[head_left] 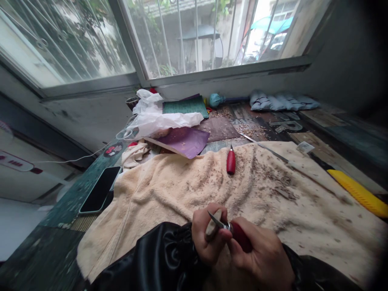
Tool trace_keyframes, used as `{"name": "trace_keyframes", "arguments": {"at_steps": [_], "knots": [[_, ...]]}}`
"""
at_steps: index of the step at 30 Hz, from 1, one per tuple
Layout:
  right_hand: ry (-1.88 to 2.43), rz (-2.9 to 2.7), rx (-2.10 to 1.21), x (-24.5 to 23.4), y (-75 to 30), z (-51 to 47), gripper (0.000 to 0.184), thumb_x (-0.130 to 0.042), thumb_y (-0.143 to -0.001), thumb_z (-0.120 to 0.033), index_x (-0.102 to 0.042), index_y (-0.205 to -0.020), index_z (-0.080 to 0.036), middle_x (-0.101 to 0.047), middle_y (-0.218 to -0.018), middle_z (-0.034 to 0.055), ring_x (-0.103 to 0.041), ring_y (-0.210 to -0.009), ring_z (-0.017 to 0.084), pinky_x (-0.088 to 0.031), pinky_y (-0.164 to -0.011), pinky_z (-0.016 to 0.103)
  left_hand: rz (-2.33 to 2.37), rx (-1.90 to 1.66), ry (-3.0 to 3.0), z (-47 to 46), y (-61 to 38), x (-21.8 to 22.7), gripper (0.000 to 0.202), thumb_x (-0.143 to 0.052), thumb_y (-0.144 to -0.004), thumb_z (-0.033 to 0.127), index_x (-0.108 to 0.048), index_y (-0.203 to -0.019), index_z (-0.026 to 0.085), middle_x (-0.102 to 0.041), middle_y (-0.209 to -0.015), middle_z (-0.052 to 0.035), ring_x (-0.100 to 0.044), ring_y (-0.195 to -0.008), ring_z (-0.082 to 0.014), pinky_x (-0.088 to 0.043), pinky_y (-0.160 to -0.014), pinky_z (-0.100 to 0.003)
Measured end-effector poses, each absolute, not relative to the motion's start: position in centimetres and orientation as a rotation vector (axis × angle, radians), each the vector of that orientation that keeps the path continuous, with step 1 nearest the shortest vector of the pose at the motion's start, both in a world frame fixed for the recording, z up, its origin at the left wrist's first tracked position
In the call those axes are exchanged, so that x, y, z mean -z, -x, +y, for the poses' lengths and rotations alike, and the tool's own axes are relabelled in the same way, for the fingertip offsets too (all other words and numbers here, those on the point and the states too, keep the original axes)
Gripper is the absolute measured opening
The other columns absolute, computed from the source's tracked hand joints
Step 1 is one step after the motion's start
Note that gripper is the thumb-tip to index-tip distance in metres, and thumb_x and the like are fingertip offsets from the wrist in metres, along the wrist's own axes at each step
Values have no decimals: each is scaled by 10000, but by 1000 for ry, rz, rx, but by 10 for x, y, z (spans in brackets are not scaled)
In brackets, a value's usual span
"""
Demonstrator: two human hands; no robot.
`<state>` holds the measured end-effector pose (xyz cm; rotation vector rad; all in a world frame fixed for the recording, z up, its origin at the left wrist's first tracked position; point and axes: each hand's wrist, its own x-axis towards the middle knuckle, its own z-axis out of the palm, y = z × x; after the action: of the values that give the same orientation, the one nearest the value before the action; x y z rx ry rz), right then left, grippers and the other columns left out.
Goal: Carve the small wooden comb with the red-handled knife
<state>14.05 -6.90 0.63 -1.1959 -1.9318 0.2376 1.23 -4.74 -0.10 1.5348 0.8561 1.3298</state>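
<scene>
My left hand (205, 238) is closed round a small pale piece of wood (211, 227), held low near my body. My right hand (257, 256) grips a red-handled carving knife (239, 236); its short blade lies across the wood, near my left thumb. Both hands hover over a cream towel (169, 190) strewn with wood shavings. A second red-handled knife (230, 161) lies on the towel's far edge, untouched. Black glossy sleeves cover both forearms.
A dark phone (100, 190) lies at the left of the towel. Purple sheet (184, 141), white plastic bag (157, 117) and green mat (184, 107) sit behind. A yellow tool (357, 192) lies at right. A grey cloth bundle (281, 101) rests under the window.
</scene>
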Motion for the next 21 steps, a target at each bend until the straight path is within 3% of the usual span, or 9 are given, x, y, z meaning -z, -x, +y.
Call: {"name": "trace_keyframes", "arguments": {"at_steps": [7,15,21], "knots": [[1254,-1897,-295,0,-142,-70,306,-471,-819,-428,-543,-656,-180,-454,-463,-47,-434,-379,57,-339,-397,170,884,-1328,-1536,-48,-11,8,422,-454,-750,572,-434,-665,159,-367,-509,26,-306,-452,-67,-250,-428,-216],[1190,-1912,-190,-9,-141,-66,350,-465,-823,-422,-521,-580,-177,-432,-430,-49,-417,-347,50,-323,-370,164,870,-1329,-1523,-47,-13,9,419,-453,-754,571,-437,-674,160,-357,-510,31,-303,-450,-69,-248,-418,-217],[1298,-1919,-202,-3,-144,-65,289,-477,-820,-410,-556,-662,-181,-507,-467,-40,-462,-382,61,-349,-405,174,898,-1387,-1621,-47,-12,5,242,-463,-814,382,-473,-715,162,-405,-538,22,-352,-464,-73,-277,-435,-210]]}}
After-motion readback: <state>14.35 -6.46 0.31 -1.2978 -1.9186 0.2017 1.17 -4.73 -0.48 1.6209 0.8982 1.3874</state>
